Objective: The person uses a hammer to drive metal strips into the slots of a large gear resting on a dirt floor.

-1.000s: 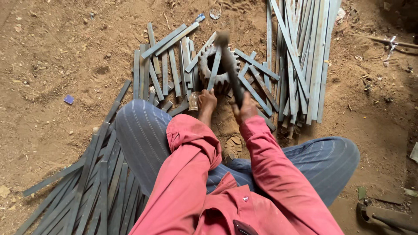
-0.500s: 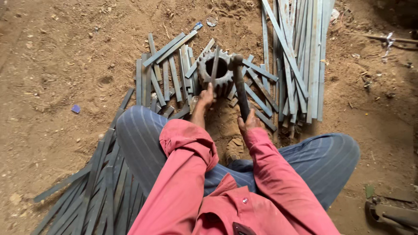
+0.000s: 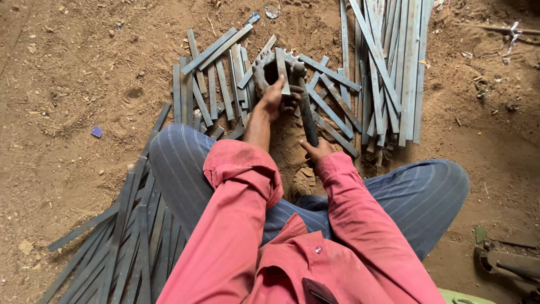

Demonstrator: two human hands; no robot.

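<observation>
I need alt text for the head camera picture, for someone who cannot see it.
A seated person's left hand holds a metal strip on a toothed metal ring, while the right hand grips a hammer. More flat strips lie on the dirt floor.

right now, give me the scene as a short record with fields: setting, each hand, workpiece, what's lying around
setting: person seated on a bare dirt floor, head view looking down
left hand: left hand holds a short flat metal strip upright on the toothed metal ring
right hand: right hand grips the handle of a hammer, head up by the strip
left pile: dark flat strips beside the left knee
right pile: long grey strips laid side by side
near ring: short cut strips, scattered
</observation>
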